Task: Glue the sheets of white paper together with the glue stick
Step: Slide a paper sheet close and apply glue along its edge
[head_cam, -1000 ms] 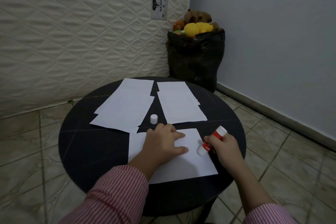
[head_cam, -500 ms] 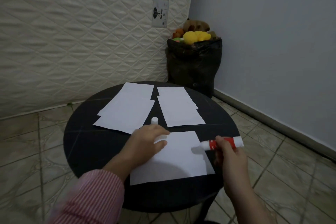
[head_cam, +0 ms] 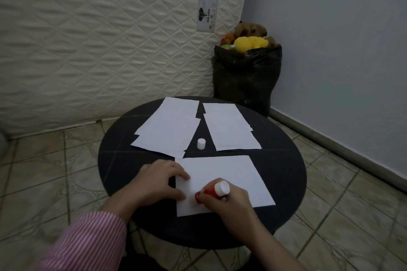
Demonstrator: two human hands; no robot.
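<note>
A white sheet of paper (head_cam: 229, 174) lies at the near side of the round black table (head_cam: 123, 160). My left hand (head_cam: 160, 179) presses flat on the sheet's left edge. My right hand (head_cam: 229, 204) grips the red glue stick (head_cam: 212, 191), tilted with its tip down on the sheet's lower left part and its white end up. The stick's white cap (head_cam: 201, 144) stands apart on the table between two stacks of white sheets, one at the far left (head_cam: 169, 130) and one at the far right (head_cam: 231, 130).
A black bag (head_cam: 246, 77) full of plush toys stands in the corner behind the table. A quilted mattress (head_cam: 99, 39) leans against the wall on the left. Tiled floor surrounds the table.
My right hand has swung the glue stick from the sheet's right edge to its lower left part, tip down. My left hand has slid to the sheet's left edge.
</note>
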